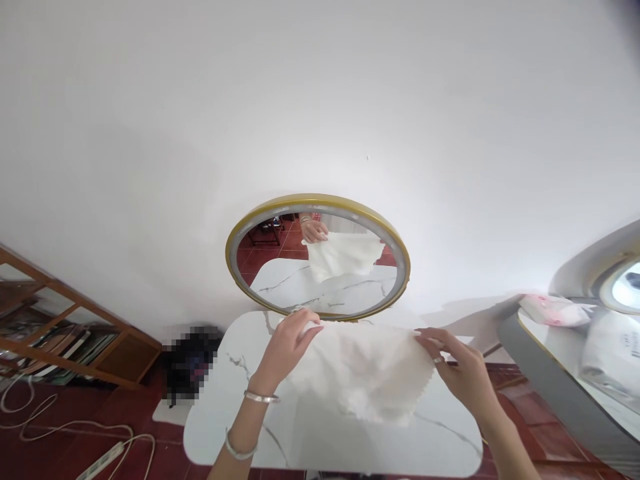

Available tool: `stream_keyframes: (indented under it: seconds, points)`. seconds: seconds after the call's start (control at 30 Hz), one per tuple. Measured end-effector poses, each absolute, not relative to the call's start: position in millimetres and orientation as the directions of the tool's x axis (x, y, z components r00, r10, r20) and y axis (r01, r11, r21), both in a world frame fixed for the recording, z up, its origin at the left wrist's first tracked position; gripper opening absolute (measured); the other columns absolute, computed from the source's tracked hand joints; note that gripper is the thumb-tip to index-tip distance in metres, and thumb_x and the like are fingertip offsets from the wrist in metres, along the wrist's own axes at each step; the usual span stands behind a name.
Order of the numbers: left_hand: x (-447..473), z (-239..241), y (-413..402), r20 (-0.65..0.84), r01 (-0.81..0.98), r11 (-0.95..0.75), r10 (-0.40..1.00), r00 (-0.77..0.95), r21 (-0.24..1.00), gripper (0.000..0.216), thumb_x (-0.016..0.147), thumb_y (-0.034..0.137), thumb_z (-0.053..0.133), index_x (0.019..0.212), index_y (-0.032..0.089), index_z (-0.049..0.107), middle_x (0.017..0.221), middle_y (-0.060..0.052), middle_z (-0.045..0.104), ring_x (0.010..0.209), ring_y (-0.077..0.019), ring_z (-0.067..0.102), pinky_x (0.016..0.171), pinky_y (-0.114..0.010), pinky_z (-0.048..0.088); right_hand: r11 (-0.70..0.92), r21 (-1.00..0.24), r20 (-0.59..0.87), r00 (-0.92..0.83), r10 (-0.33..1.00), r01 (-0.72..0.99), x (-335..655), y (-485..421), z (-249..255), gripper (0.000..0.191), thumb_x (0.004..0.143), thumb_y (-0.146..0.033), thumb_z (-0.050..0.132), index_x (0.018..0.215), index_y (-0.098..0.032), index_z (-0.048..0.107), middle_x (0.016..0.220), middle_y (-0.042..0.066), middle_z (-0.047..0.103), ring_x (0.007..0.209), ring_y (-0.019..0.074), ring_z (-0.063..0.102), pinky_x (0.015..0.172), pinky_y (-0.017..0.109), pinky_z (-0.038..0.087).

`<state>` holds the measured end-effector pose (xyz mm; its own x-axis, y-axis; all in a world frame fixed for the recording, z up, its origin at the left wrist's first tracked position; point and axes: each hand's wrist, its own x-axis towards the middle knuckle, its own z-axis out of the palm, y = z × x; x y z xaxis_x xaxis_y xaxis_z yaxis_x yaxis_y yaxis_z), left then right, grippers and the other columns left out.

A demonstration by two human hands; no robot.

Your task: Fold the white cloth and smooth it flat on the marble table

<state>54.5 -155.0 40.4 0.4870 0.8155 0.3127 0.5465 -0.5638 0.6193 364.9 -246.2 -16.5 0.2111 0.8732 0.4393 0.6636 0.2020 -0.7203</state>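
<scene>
Over the middle of a white marble-patterned table (pixel 215 407), a white scalloped-edged cloth (pixel 367 373) hangs stretched between two hands; whether its lower edge touches the tabletop I cannot tell. At the cloth's ten o'clock corner, the left hand (pixel 299 330) pinches it between thumb and fingers, the fingers bunched together, two silvery bangles (pixel 261 397) around that arm. At two o'clock the right hand (pixel 453 357) has thumb and forefinger closed on the other corner, with a ring (pixel 439 360) on one finger.

Straight up at twelve, close behind the cloth, a round gold-rimmed mirror (pixel 317 267) blocks the far side and reflects cloth and hand. The cloth hides much of the tabletop beneath.

Toward three o'clock stands a second table (pixel 520 340), bearing a pink-and-white packet (pixel 555 310) and a white bag (pixel 613 350), a second mirror (pixel 627 287) just beyond. At nine, a pixelated dark object (pixel 193 363) sits beside the table, too blurred to name; farther out is a wooden bookshelf (pixel 70 327). Between eight and nine, a white power strip (pixel 103 461) and its looping cable (pixel 75 423) lie across the red floor (pixel 50 453).
</scene>
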Motion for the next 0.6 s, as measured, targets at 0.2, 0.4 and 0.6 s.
stream_keyframes:
  seconds: [0.2, 0.4, 0.6]
  points:
    - [64, 47, -170, 0.326, 0.545, -0.665, 0.737, 0.592, 0.511, 0.017, 0.094, 0.034, 0.047, 0.086, 0.024, 0.057, 0.084, 0.000, 0.064, 0.081, -0.0149, 0.060, 0.074, -0.026, 0.046, 0.188, -0.664, 0.278, 0.005, 0.960, 0.723, 407, -261, -11, 0.015, 0.088, -0.035, 0.049, 0.091, -0.025, 0.060, 0.089, 0.002, 0.071, 0.064, 0.0127, 0.063, 0.060, 0.021, 0.052]
    - [58, 22, -181, 0.160, 0.595, -0.632, 0.740, 0.653, 0.497, 0.022, 0.090, 0.042, 0.053, 0.079, 0.024, 0.057, 0.078, 0.001, 0.061, 0.072, -0.0146, 0.056, 0.066, -0.025, 0.044, 0.151, -0.684, 0.139, -0.077, 0.987, 0.714, 415, -267, -33, 0.020, 0.088, -0.039, 0.050, 0.078, -0.024, 0.060, 0.072, 0.001, 0.068, 0.058, 0.0143, 0.058, 0.057, 0.024, 0.049]
    - [36, -1, -196, 0.062, 0.629, -0.523, 0.795, 0.604, 0.575, 0.024, 0.087, 0.045, 0.056, 0.076, 0.024, 0.061, 0.077, 0.000, 0.063, 0.071, -0.0157, 0.055, 0.064, -0.026, 0.044, 0.169, -0.745, 0.203, -0.023, 0.979, 0.646, 397, -280, -54, 0.022, 0.085, -0.041, 0.055, 0.074, -0.024, 0.064, 0.076, 0.003, 0.068, 0.067, 0.0155, 0.062, 0.066, 0.023, 0.051]
